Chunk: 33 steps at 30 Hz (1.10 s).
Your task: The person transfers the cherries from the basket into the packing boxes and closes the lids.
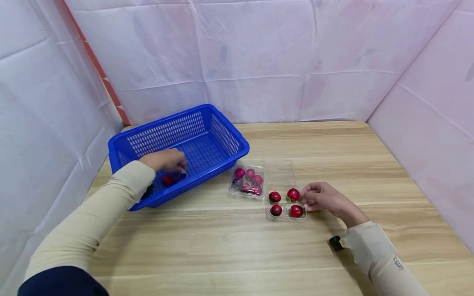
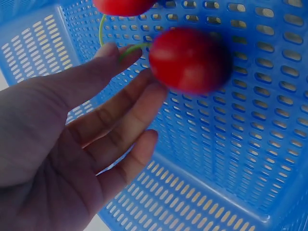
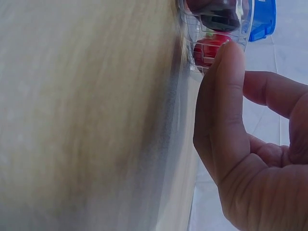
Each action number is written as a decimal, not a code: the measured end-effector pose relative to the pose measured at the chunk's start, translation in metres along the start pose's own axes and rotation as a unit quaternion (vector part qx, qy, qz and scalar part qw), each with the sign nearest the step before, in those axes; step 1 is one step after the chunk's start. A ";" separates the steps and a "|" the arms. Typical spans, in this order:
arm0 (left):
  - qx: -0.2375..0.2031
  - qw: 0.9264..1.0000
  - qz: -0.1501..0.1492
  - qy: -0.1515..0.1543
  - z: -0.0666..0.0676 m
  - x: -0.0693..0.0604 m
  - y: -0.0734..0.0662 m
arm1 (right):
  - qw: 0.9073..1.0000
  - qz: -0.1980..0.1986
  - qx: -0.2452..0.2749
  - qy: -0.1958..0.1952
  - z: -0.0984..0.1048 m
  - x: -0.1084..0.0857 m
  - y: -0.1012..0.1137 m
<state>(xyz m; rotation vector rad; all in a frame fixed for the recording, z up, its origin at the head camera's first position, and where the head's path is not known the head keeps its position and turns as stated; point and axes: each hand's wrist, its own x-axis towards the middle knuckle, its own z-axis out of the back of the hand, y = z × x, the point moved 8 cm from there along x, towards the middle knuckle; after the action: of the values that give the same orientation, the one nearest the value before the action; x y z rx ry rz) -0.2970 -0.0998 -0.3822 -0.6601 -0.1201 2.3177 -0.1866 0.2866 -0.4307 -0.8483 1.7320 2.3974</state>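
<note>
My left hand (image 1: 168, 160) reaches into the blue basket (image 1: 237, 150) and pinches a green stem (image 2: 139, 46) between thumb and finger. From the stems hang a red cherry (image 2: 190, 60) and another cherry (image 2: 124, 6), partly cut off at the top of the left wrist view. At the right, my right hand (image 1: 326, 199) grips the edge of a clear plastic box (image 1: 286, 218), its fingers bent. That box has its lid (image 1: 279, 170) folded back and contains several cherries (image 1: 296, 211) with stems meeting in the middle.
Between the basket and the open box stands a second clear plastic box (image 1: 233, 191) filled with several cherries (image 1: 250, 173). A small black object (image 1: 336, 243) shows beside the right wrist. Pale cloth walls (image 1: 255, 61) enclose the wooden table (image 1: 222, 250) at the back and sides.
</note>
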 end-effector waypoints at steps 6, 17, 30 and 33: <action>-0.002 0.999 -0.016 -0.029 0.006 0.001 0.001 | 1.000 -0.001 0.001 0.000 0.001 0.000 -0.001; -0.035 0.997 0.034 -0.052 0.014 -0.003 0.011 | 1.000 0.003 0.005 0.001 0.001 0.002 -0.002; -0.020 0.995 0.017 -0.101 0.026 -0.009 0.014 | 1.000 0.003 0.007 -0.002 0.001 0.004 -0.003; -0.015 0.993 0.009 -0.115 0.029 -0.011 0.015 | 1.000 0.002 0.007 -0.003 0.001 0.004 -0.003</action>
<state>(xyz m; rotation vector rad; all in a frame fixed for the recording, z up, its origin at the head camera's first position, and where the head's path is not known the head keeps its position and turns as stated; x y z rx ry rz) -0.3136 -0.1149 -0.3563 -0.4071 -0.2573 2.4083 -0.1895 0.2877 -0.4352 -0.8354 1.7477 2.3851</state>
